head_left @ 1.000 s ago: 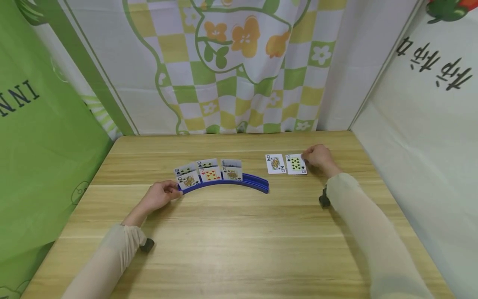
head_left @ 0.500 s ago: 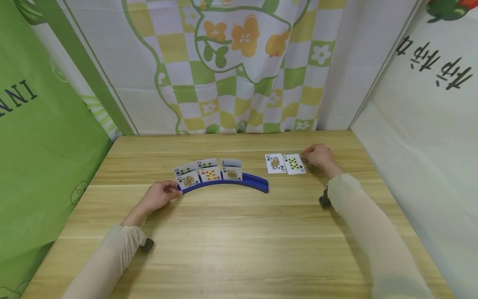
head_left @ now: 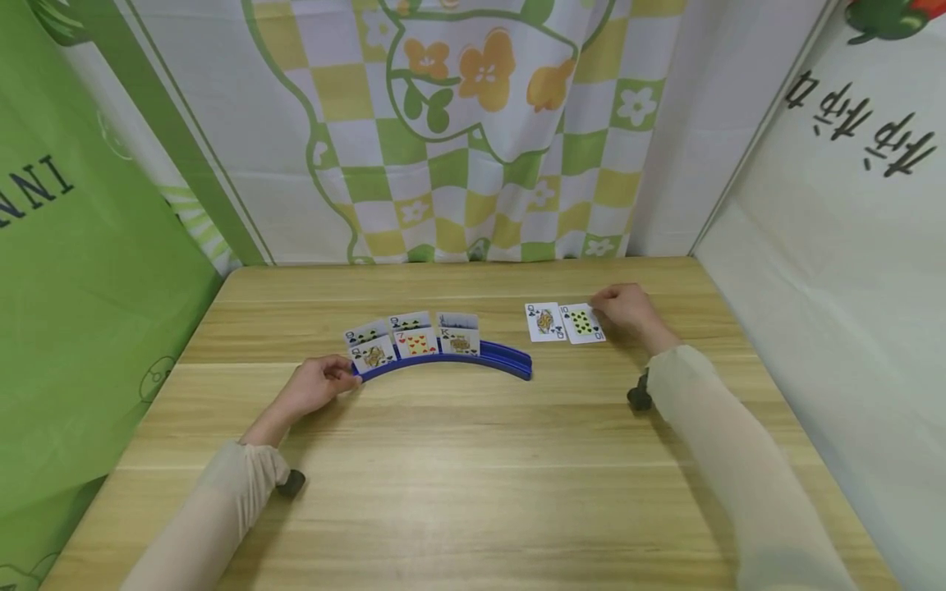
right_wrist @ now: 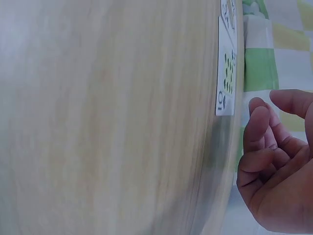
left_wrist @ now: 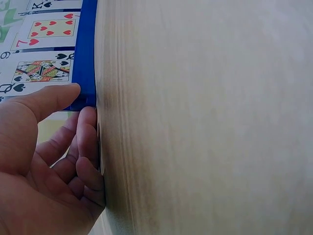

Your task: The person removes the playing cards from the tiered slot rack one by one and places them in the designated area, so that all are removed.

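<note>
A curved blue card holder (head_left: 506, 358) stands on the table with playing cards in two rows. In front are a queen of spades (left_wrist: 43, 71), a seven of hearts (left_wrist: 51, 28) and a king of spades (head_left: 460, 343); the cards behind them are partly covered. My left hand (head_left: 314, 387) pinches the holder's left end, thumb on top and fingers below. To the right, a black-suit queen (head_left: 544, 322) and a ten of spades (head_left: 583, 323) lie face up side by side. My right hand (head_left: 628, 313) is at the ten's right edge, with nothing between thumb and fingers.
The wooden table (head_left: 473, 476) stretches toward me in front of the holder. A checkered curtain (head_left: 473, 197) hangs behind its far edge. A green wall sheet (head_left: 89, 312) is at the left, a white one (head_left: 828, 271) at the right.
The ten of spades has slid slightly left, up against the queen. My right hand came away from it, then shifted slightly left toward its edge again. The left hand has kept its place.
</note>
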The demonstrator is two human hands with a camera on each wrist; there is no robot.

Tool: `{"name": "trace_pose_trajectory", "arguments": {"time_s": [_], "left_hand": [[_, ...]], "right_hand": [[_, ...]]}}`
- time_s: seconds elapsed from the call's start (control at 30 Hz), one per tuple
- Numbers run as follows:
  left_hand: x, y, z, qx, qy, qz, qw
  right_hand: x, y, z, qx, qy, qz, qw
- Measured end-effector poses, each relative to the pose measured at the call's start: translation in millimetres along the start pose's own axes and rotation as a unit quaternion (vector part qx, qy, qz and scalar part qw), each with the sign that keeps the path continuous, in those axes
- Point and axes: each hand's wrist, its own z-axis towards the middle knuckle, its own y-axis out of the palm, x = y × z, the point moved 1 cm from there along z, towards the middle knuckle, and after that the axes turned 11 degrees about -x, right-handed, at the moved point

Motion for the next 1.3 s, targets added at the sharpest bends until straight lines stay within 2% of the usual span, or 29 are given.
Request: {"name": "trace_pose_trajectory", "arguments": {"time_s": [0.43,0.77,1.3], "left_hand": [[2.3,-1.1,0.7,-0.002,0.002,-0.003,1.0000],[2.8,0.1,-0.6,-0.002,0.000,-0.009,1.0000],[2.0,0.3,-1.0,0.002,-0.001,-0.009,1.0000]], "right_hand": [[-7.1,5.9,-0.4,-0.031,-0.022,0.052,0.9979],[-14.7,10.2,-4.5,-0.054,-0.037,0.100,0.9928],[-26.3,23.7,-10.3,-0.058,-0.055,0.071,0.9943]]}}
